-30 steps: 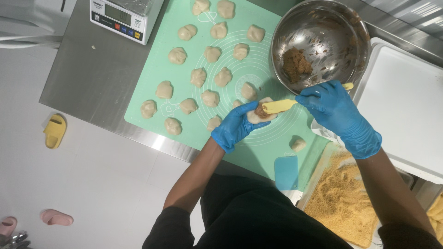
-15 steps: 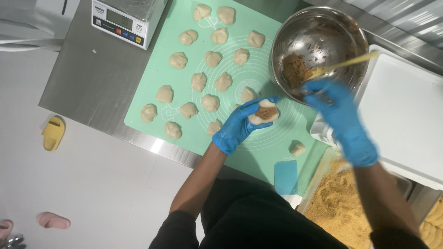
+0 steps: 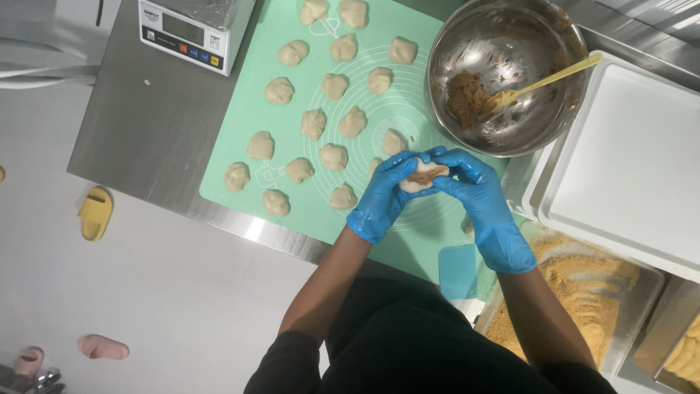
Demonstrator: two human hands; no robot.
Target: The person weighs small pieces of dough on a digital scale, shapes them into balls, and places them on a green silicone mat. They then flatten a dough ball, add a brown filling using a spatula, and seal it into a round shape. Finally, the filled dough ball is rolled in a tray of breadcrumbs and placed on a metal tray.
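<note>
Over the green baking mat in the head view, we see both gloved hands meet: the left hand and the right hand close their fingertips around one dough piece, pinching it above the mat with brown filling showing at its top. Just beyond the hands, a steel bowl holds a lump of brown filling, and a yellow spatula rests inside, its handle leaning on the rim. Right of the bowl we find a white tray. Near the right forearm, a clear tub holds golden crumbs. Plain dough balls lie scattered across the mat, with a scale at its far left corner.
</note>
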